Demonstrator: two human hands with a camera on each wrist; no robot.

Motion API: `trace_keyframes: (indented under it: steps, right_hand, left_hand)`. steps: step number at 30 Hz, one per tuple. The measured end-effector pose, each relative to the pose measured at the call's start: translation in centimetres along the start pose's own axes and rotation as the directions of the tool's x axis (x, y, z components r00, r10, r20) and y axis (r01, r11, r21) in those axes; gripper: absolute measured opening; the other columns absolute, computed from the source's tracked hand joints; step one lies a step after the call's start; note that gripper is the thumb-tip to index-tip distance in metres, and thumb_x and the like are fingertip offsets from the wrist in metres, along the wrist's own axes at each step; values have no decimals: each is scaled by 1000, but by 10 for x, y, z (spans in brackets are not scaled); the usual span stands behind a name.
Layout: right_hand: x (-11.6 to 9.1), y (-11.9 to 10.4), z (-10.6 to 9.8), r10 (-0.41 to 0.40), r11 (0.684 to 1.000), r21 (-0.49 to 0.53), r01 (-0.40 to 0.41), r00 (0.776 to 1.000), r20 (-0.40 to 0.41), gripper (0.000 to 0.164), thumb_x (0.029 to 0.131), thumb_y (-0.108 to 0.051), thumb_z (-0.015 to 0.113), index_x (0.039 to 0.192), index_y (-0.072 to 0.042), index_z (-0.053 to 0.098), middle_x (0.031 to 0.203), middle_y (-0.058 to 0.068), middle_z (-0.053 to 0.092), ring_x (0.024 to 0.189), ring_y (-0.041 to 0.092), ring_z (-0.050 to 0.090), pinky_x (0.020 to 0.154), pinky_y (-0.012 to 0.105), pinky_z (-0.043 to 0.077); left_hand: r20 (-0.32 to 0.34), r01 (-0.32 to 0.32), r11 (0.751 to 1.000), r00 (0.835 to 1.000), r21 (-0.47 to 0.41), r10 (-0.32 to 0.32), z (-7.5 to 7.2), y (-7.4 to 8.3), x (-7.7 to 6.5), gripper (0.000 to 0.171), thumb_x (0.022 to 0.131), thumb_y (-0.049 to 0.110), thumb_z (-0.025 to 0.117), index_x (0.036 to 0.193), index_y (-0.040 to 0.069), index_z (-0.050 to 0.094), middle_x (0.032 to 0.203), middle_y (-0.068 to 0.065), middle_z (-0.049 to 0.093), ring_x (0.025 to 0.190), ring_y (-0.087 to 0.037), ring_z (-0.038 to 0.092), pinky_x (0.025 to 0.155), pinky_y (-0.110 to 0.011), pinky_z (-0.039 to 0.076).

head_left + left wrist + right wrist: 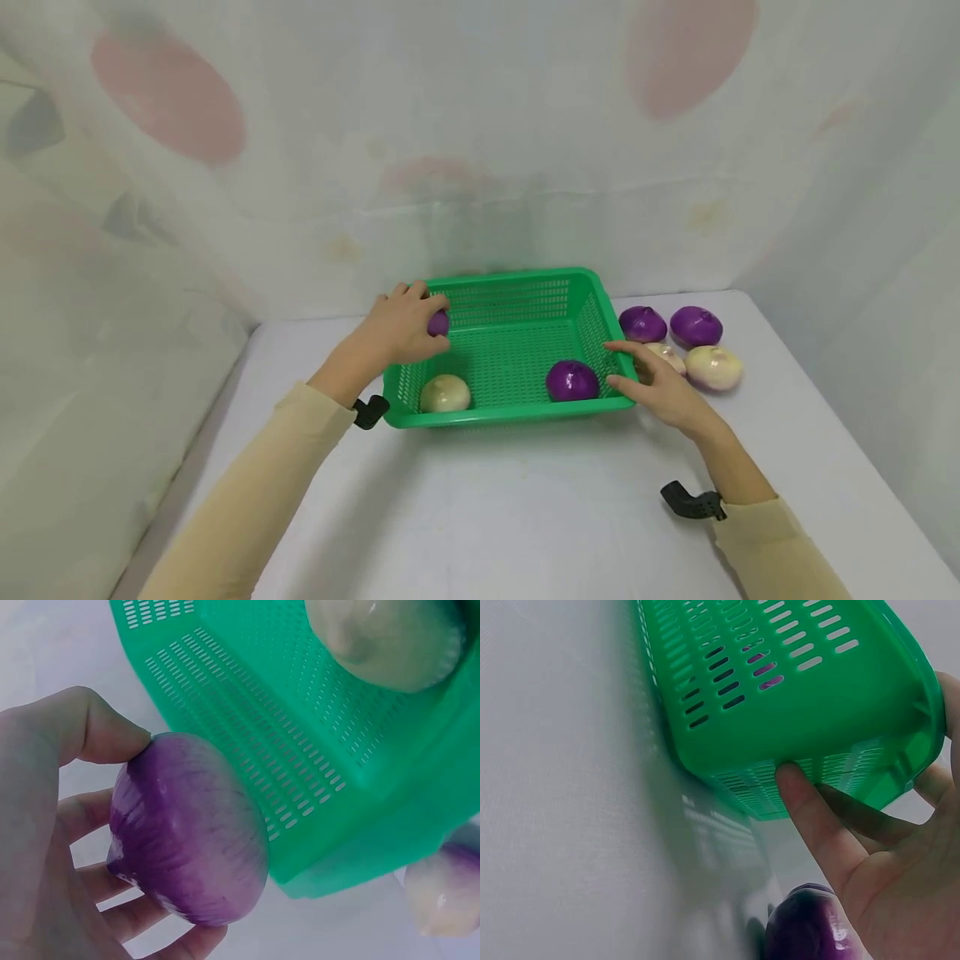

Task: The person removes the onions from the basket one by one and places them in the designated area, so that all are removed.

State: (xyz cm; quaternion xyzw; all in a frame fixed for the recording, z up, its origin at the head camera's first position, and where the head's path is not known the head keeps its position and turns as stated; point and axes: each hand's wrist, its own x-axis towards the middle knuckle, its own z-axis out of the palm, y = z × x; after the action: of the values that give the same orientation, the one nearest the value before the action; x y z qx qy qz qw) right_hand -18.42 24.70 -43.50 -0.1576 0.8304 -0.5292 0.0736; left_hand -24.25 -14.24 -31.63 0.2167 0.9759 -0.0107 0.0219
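Observation:
My left hand (408, 325) holds a purple onion (187, 829) with the thumb on one side and the fingers on the other. In the head view that hand is over the left end of a green plastic basket (510, 414), the onion mostly behind the fingers. My right hand (663, 392) grips the basket's right end, with fingers over the rim and others against the outer wall in the right wrist view. Inside the basket lie a pale onion (446, 393) at front left and a purple onion (572, 381) at front right.
Right of the basket, two purple onions (696, 326) lie behind two pale onions (715, 368), close to my right hand. The table (480, 508) has a white cover. Hanging cloth (495, 108) with fruit prints encloses the back and sides.

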Motion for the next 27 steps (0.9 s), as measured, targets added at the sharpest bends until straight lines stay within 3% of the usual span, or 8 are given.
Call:
trace_keyframes:
  steps: [15, 27]
  right_hand:
    - [1, 0, 1, -1, 1000, -9, 1, 1000, -4, 54, 92, -36, 63, 141, -28, 41, 149, 7, 33, 140, 32, 23, 108, 60, 20]
    - [1, 0, 1, 1, 1000, -20, -1, 1000, -5, 54, 92, -37, 62, 141, -29, 41, 150, 11, 32, 138, 35, 26, 107, 59, 22]
  left_hand:
    - [-43, 42, 999, 998, -30, -43, -12, -29, -18, 49, 81, 37, 55, 126, 20, 55, 122, -13, 46, 105, -33, 42, 77, -53, 40]
    - [-68, 106, 994, 992, -18, -107, -4, -60, -34, 50, 79, 34, 56, 125, 16, 57, 120, -15, 49, 104, -36, 45, 75, -55, 41]
